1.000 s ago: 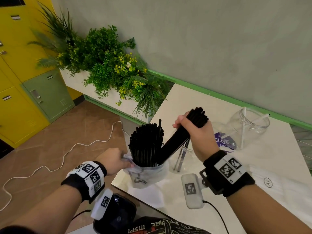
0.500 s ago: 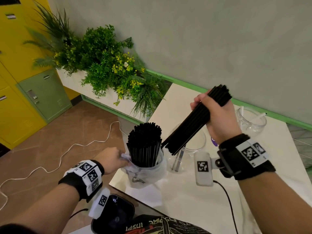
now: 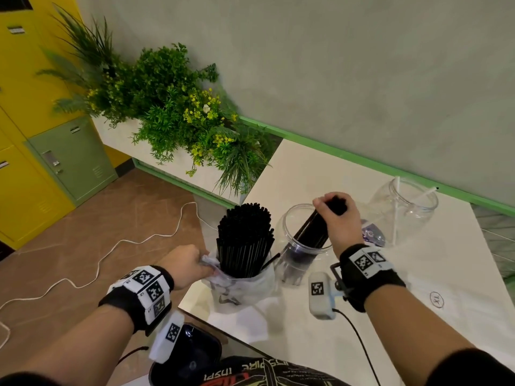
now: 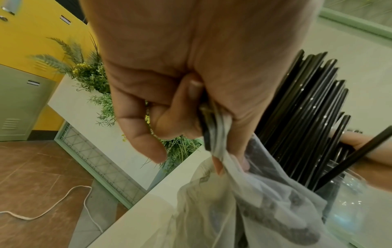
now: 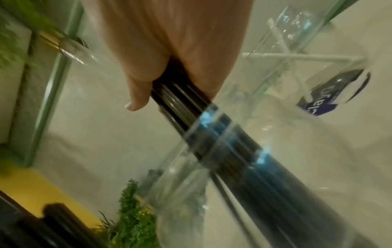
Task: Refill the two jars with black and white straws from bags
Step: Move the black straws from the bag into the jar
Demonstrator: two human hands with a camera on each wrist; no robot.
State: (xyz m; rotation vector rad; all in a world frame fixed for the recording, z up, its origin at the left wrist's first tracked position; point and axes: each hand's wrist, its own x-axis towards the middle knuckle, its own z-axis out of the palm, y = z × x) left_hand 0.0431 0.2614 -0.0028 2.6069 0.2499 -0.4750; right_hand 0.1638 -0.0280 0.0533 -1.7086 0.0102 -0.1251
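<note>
At frame centre the right hand (image 3: pixel 335 218) has its grip clenched round a bundle of black straws (image 3: pixel 313 232), whose lower ends are already inside the near jar (image 3: pixel 302 246); they are not yet let go. The left hand (image 3: pixel 189 263) pinches the rim of the bag (image 3: pixel 245 285), which still stands packed with black straws on the worktop (image 3: pixel 418 316). So the black refill looks only begun. The far jar (image 3: pixel 404 207), right of centre, holds just a few white straws (image 3: pixel 395 213), and no bag of white straws can be made out. The right wrist view is blurred, and the near jar's bottom is hard to read.
</note>
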